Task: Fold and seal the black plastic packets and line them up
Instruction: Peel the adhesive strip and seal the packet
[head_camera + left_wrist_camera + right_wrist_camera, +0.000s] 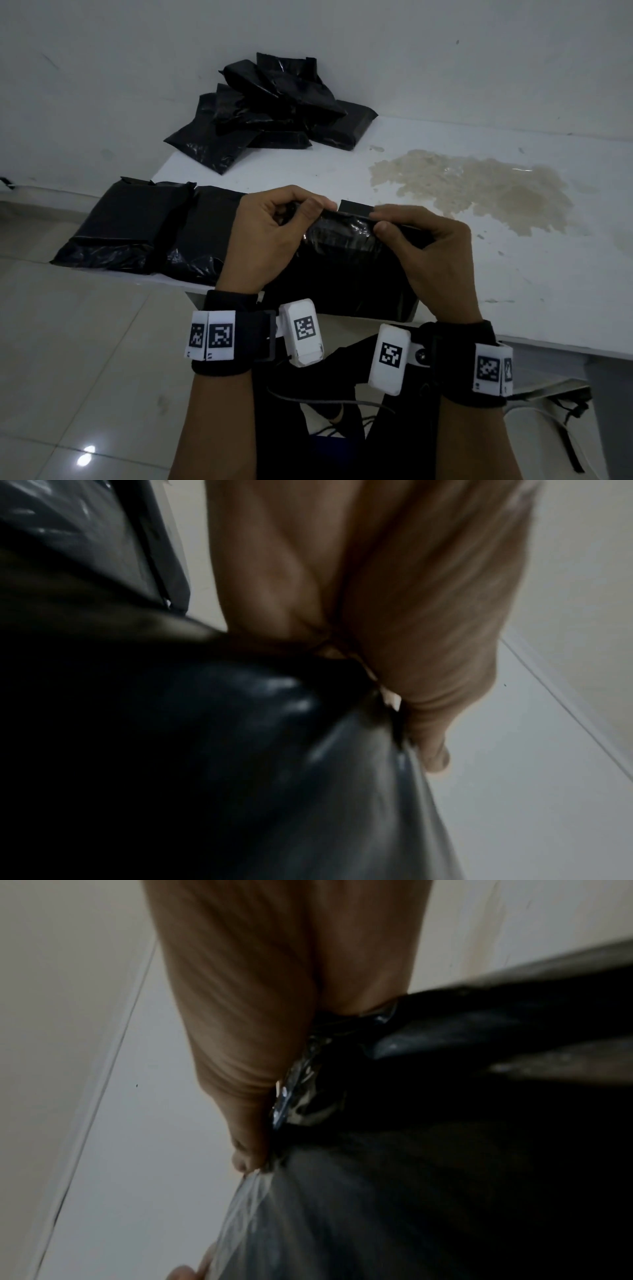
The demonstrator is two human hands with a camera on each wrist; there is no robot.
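Stained white table, tiled floor

Bare table right; packet row left, heap behind.

The packet is thin black plastic film, glossy and crinkled, catching small highlights near the fingers. The heaped packets share that shiny, wrinkled skin. The worktop is smooth matt white, marked by a yellowish, slightly glossy stain. The floor tiles are polished.
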